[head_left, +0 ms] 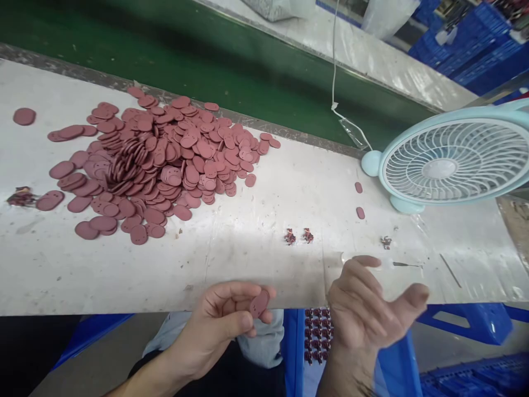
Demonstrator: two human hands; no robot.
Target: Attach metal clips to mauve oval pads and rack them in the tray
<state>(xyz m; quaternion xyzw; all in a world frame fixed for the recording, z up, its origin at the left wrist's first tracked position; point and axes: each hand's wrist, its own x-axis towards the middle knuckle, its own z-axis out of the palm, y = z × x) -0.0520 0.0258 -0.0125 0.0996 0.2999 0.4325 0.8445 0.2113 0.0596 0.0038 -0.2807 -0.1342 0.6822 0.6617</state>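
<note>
Near the table's front edge, my left hand (231, 314) pinches a flat reddish-brown oval disc (259, 304) with small holes between thumb and fingers. To its right, my right hand (366, 309) is raised at the edge, thumb stretched away from half-curled fingers, with nothing visible in it. Two small dark red figure-like pieces, one on the left (290, 237) and one on the right (308, 235), lie beyond the hands. A similar small piece (386, 242) and a thin dark pointed strip (407, 264) lie just past my right hand.
A large heap of oval discs (165, 160) spreads over the left of the white table (248, 248). A light-blue fan (440, 168) stands at right, with two small ovals near its base. Below the edge, a blue crate (294, 353) holds rows of small red pieces (317, 336).
</note>
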